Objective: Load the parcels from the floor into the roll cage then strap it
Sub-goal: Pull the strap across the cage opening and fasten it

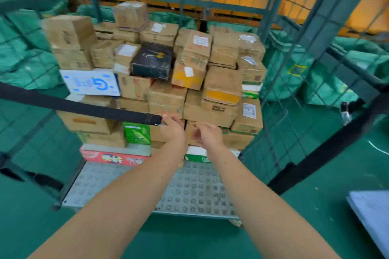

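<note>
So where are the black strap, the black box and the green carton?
black strap (80, 106): head view, middle of its taut length.
black box (152, 59): head view, its top face.
green carton (136, 133): head view, its front face.

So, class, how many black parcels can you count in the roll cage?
1. The black parcel lies tilted near the top middle of the load in the roll cage, with brown cartons around it. More may be hidden behind the front rows.

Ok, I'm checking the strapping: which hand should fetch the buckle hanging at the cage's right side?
Right. The right hand is free and nearer the buckle; the left hand grips the black strap at its end.
</note>
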A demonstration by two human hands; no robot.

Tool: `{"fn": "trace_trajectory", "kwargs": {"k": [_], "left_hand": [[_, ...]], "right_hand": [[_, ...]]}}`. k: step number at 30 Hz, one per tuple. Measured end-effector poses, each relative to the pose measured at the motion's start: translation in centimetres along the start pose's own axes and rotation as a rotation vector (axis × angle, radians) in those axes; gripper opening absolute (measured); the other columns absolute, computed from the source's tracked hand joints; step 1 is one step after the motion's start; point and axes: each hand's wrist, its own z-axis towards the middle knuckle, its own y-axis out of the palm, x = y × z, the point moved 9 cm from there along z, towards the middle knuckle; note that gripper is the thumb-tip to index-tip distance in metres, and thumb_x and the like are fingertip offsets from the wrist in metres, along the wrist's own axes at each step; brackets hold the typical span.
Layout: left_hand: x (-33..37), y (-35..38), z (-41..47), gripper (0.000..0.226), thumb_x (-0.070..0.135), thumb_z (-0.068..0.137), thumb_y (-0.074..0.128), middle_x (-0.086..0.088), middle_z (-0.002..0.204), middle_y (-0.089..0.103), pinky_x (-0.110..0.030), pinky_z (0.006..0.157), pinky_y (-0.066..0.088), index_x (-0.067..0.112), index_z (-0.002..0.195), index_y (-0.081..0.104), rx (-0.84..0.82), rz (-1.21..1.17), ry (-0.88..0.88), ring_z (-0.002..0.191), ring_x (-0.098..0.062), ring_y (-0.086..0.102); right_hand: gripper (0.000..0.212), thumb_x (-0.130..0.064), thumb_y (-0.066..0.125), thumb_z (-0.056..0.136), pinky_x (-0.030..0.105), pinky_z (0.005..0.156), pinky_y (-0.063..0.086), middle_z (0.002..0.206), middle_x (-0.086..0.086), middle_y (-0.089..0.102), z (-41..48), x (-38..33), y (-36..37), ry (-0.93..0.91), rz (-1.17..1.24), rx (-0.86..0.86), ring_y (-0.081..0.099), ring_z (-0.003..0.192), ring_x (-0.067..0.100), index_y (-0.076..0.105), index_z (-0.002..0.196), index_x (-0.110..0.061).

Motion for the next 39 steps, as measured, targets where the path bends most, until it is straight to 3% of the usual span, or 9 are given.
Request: {"fn": "trace_trajectory", "kwargs": {"k": [6, 10, 13, 21, 24, 26, 31, 34, 39], "left_hand": [[1.4, -0.3, -0.4, 0.044, 0.03, 0.107, 0.035, -0.018, 0.11, 0.065, -0.033, 0.085, 0.037, -0.003, 0.116, 0.062, 0.069, 0.159, 0.077, 0.108, -0.031, 0.06], [0.9, 0.3, 0.3, 0.043, 0.036, 0.107, 0.031, -0.018, 0.113, 0.066, -0.03, 0.081, 0.04, 0.009, 0.114, 0.064, 0.006, 0.196, 0.029, 0.111, -0.033, 0.06], [0.5, 0.1, 1.0, 0.051, 0.039, 0.106, 0.03, -0.019, 0.12, 0.065, -0.034, 0.084, 0.043, 0.002, 0.119, 0.063, -0.014, 0.258, -0.003, 0.111, -0.035, 0.06], [0.8, 0.6, 1.5, 0.051, 0.035, 0.107, 0.029, -0.021, 0.127, 0.061, -0.034, 0.088, 0.042, -0.002, 0.124, 0.06, 0.02, 0.316, 0.032, 0.117, -0.035, 0.057], [0.7, 1.1, 1.9, 0.052, 0.037, 0.107, 0.028, -0.019, 0.128, 0.062, -0.033, 0.087, 0.042, 0.0, 0.128, 0.057, 0.047, 0.326, 0.013, 0.118, -0.034, 0.057], [0.8, 1.5, 2.0, 0.052, 0.037, 0.107, 0.029, -0.019, 0.129, 0.061, -0.032, 0.087, 0.042, -0.001, 0.13, 0.056, 0.081, 0.321, 0.027, 0.118, -0.034, 0.057], [0.4, 3.2, 3.0, 0.046, 0.031, 0.108, 0.028, -0.01, 0.137, 0.056, -0.024, 0.089, 0.04, 0.003, 0.137, 0.049, 0.066, 0.294, 0.065, 0.126, -0.026, 0.052], [-0.1, 3.5, 3.9, 0.044, 0.03, 0.108, 0.03, -0.009, 0.137, 0.056, -0.016, 0.082, 0.037, 0.002, 0.135, 0.052, 0.127, 0.222, 0.067, 0.124, -0.022, 0.053], [-0.4, 3.2, 3.9, 0.044, 0.029, 0.107, 0.035, -0.015, 0.129, 0.063, -0.023, 0.086, 0.041, -0.001, 0.132, 0.055, 0.309, 0.134, 0.106, 0.118, -0.027, 0.059]], "right_hand": [[0.025, -0.007, 0.051, 0.094, 0.03, 0.062, 0.04, 0.073, 0.007, 0.055, -0.1, 2.1, -5.0, 0.055, 0.041, 0.248, 0.049, 0.076, 0.022, 0.058, 0.071, -0.006], [0.02, -0.003, 0.044, 0.092, 0.048, 0.073, 0.044, 0.078, 0.009, 0.042, -1.2, 3.4, -6.8, 0.058, 0.014, 0.374, 0.04, 0.077, 0.035, 0.056, 0.092, 0.013], [0.024, -0.005, 0.043, 0.094, 0.041, 0.07, 0.036, 0.073, 0.004, 0.043, -1.8, 4.9, -8.4, 0.085, 0.042, 0.487, 0.043, 0.069, 0.027, 0.05, 0.071, -0.005], [0.022, -0.015, 0.051, 0.095, 0.029, 0.052, 0.03, 0.07, -0.004, 0.033, -2.3, 7.4, -13.4, 0.129, 0.14, 0.652, 0.027, 0.054, 0.014, 0.036, 0.083, -0.026], [0.028, -0.015, 0.053, 0.094, 0.029, 0.05, 0.028, 0.075, -0.001, 0.035, -1.8, 7.8, -15.6, 0.136, 0.187, 0.721, 0.031, 0.052, 0.015, 0.043, 0.117, -0.027], [0.029, -0.015, 0.056, 0.091, 0.029, 0.048, 0.028, 0.082, 0.0, 0.038, -1.4, 8.1, -17.0, 0.162, 0.206, 0.767, 0.03, 0.054, 0.015, 0.037, 0.113, -0.02], [0.064, -0.018, 0.063, 0.089, 0.037, 0.076, 0.043, 0.138, 0.014, 0.047, 0.0, 9.1, -19.9, 0.26, 0.269, 0.839, 0.049, 0.092, 0.027, 0.033, 0.145, -0.008], [0.07, -0.017, 0.065, 0.087, 0.038, 0.078, 0.044, 0.142, 0.013, 0.044, 0.6, 9.2, -21.3, 0.292, 0.323, 0.888, 0.049, 0.093, 0.027, 0.03, 0.147, -0.01], [0.074, -0.015, 0.07, 0.081, 0.041, 0.088, 0.05, 0.141, 0.011, 0.044, 1.1, 10.0, -23.5, 0.35, 0.383, 0.983, 0.052, 0.102, 0.028, 0.031, 0.144, -0.01]]}}
